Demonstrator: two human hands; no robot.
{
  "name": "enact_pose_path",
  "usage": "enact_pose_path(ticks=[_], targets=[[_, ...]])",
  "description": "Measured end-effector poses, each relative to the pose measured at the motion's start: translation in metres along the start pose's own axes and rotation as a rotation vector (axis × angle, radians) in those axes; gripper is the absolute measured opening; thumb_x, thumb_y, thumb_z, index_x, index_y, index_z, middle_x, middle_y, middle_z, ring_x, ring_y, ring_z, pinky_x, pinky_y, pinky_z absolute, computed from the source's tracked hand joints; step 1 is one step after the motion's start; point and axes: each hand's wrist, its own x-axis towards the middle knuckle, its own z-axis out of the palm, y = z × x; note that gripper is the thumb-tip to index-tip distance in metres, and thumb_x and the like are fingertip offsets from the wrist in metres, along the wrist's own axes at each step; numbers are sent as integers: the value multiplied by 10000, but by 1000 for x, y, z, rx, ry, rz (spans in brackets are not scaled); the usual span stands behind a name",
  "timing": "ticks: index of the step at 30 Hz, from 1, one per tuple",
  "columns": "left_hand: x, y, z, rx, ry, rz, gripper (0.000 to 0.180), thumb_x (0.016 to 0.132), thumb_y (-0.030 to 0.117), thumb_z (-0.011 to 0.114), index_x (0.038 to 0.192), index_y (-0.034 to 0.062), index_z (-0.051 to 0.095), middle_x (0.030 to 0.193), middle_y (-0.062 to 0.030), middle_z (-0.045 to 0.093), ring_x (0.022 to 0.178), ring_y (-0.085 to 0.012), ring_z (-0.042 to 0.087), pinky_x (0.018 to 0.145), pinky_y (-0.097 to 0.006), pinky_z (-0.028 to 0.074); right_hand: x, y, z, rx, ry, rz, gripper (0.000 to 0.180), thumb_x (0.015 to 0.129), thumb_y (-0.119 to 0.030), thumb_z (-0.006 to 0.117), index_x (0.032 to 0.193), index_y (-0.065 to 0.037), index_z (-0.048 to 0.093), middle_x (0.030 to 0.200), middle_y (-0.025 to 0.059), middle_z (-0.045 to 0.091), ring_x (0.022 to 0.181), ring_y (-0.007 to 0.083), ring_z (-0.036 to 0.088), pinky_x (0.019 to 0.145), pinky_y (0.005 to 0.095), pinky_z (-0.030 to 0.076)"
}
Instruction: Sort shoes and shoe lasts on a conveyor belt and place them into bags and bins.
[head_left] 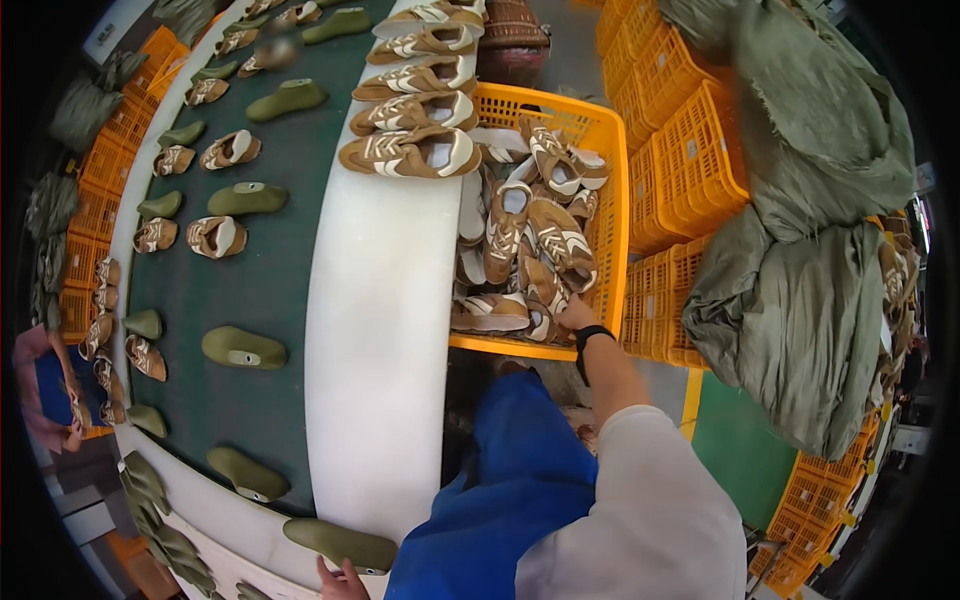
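At the lower edge, my left hand (343, 582) has its fingers apart just below a green shoe last (340, 544), which lies at the near end of the white ledge; whether they touch is unclear. My right hand (577, 314), with a black band on the wrist, reaches into the near right corner of a yellow plastic crate (617, 225). Its fingers curl down at a brown shoe (541, 322), and their tips are hidden. Brown shoes with cream stripes (560, 240) lie heaped in the crate, some with white paper inside.
Left of me runs a green conveyor belt (270, 300) carrying shoes and lasts. A row of brown shoes (410, 152) stands along the white ledge (380, 320). Stacked orange crates (700, 165) and grey-green covers (770, 300) rise on the right. Another person (50, 385) works at far left.
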Motion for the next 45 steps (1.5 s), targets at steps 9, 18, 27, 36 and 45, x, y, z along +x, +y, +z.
enact_pose_path(ticks=[9,18,27,36,45], targets=[[0,239,92,18,-69,1278,548,729,117,701,1222,25,480,828,-152,616,740,-270,617,672,-329,510,-17,9,-58,675,-227,-237,370,855,-268,572,1102,-2,506,978,103,611,880,181,607,719,314,491],[-23,378,171,0,-156,1425,921,598,184,768,1347,55,247,1274,-231,395,1176,-371,405,970,-416,370,-108,-58,-102,1505,-1001,-357,457,919,-225,501,1315,-47,361,1240,119,498,1022,229,565,845,359,486],[9,290,80,-1079,-608,812,574,770,143,600,1274,42,345,1182,-104,494,1035,-217,534,884,-345,450,27,23,-34,-654,125,-497,344,827,-79,491,1170,-95,509,989,150,592,891,286,615,699,418,502],[25,93,72,-2027,-480,382,578,800,367,521,1297,102,394,1247,-122,495,1134,-331,491,895,-542,418,-29,-40,-122,591,79,-448,267,784,-295,631,916,-64,605,798,54,613,722,167,590,611,291,456],[52,42,78,-2101,-338,368,408,818,169,500,1195,16,468,1159,-99,554,1055,-238,544,936,-384,424,-219,-280,-87,530,-336,-1226,177,794,-124,653,920,-20,581,807,3,584,744,66,534,622,229,447]])
